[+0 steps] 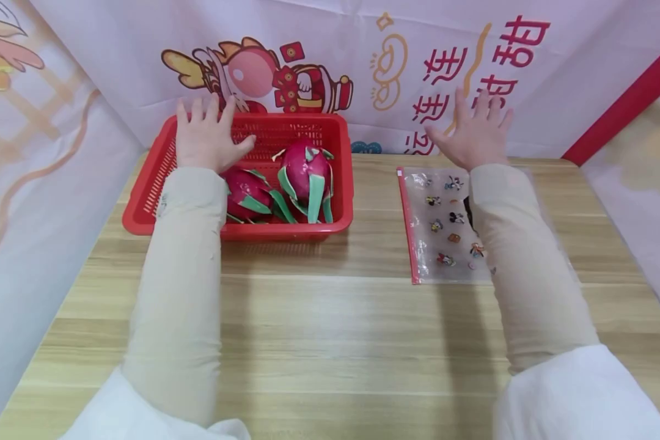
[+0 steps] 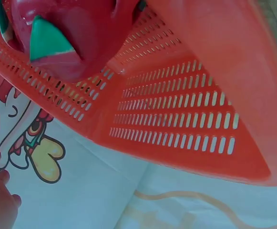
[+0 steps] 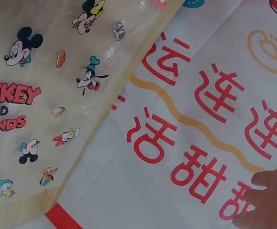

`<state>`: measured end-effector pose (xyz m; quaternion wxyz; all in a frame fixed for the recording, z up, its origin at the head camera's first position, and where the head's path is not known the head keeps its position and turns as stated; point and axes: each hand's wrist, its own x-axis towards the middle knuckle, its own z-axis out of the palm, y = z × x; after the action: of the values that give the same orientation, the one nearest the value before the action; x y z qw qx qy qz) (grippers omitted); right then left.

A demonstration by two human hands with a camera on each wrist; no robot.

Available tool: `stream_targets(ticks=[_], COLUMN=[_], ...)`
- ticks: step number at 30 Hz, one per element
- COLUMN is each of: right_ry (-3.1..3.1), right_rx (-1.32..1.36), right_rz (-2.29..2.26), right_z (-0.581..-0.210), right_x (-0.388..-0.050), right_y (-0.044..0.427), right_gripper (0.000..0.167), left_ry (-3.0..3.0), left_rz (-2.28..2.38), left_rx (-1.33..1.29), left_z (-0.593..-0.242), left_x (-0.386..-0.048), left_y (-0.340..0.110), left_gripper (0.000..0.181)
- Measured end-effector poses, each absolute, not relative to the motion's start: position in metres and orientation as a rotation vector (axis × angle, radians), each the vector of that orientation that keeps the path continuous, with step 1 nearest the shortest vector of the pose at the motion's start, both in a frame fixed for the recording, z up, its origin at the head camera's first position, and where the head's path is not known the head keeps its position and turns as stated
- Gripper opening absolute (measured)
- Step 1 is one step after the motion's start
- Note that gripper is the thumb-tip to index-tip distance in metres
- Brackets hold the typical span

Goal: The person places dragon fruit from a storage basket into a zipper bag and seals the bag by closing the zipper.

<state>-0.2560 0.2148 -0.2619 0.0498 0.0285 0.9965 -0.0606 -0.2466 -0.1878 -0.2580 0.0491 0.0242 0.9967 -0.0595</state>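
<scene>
- While both arms stretch forward, the left hand (image 1: 211, 137) is spread, palm down, its fingers straight and its thumb angled toward the right hand (image 1: 477, 134).
- The right hand is spread too, with straight, separated fingers and the thumb pointing toward the left hand.
- Below the left hand is a red basket (image 1: 338, 228) with slotted walls; in the head view the hand overlaps its back rim, while in the left wrist view the visible fingers show against the cloth, apart from the basket.
- Inside the basket, just to the right of the left hand and slightly nearer the person, lies one dragon fruit (image 1: 247, 194), magenta with green scales, partly covered by the left sleeve (image 1: 181, 293).
- Farther right of that hand, in the same basket, a second dragon fruit (image 1: 302, 165) sits close beside the first.
- Nearer the person than the right hand, a clear pouch (image 1: 426, 241) lies flat, printed with cartoon characters, its red edge strip (image 1: 409, 232) facing the basket; the right sleeve (image 1: 528, 281) hides part of it.
- Under basket and pouch, a wood-grain table (image 1: 335, 342) extends back between the forearms.
- Beyond both hands hangs a white cloth (image 1: 374, 30), with a cartoon figure (image 1: 253, 72) behind the left hand and red characters (image 1: 519, 49) behind the right.
</scene>
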Motion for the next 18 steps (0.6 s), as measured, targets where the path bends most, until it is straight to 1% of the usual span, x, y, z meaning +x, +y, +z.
stream_targets(ticks=[7,15,18], right_ry=[3.040,3.024,3.005], right_rx=[0.077,0.042,0.042], right_rz=[-0.238,-0.248,-0.252], right_z=[-0.271,-0.287,-0.294], right_x=[-0.254,-0.249,-0.246], right_y=[0.219,0.222,0.224], right_gripper=[0.090,0.089,0.088], left_ry=[3.039,2.981,2.967], left_rz=[-0.192,-0.156,-0.153], left_rx=[0.118,-0.053,-0.081], left_z=[-0.259,-0.263,-0.266], left_x=[-0.244,-0.233,-0.230], left_y=[-0.196,-0.216,-0.225], left_gripper=[0.081,0.081,0.081])
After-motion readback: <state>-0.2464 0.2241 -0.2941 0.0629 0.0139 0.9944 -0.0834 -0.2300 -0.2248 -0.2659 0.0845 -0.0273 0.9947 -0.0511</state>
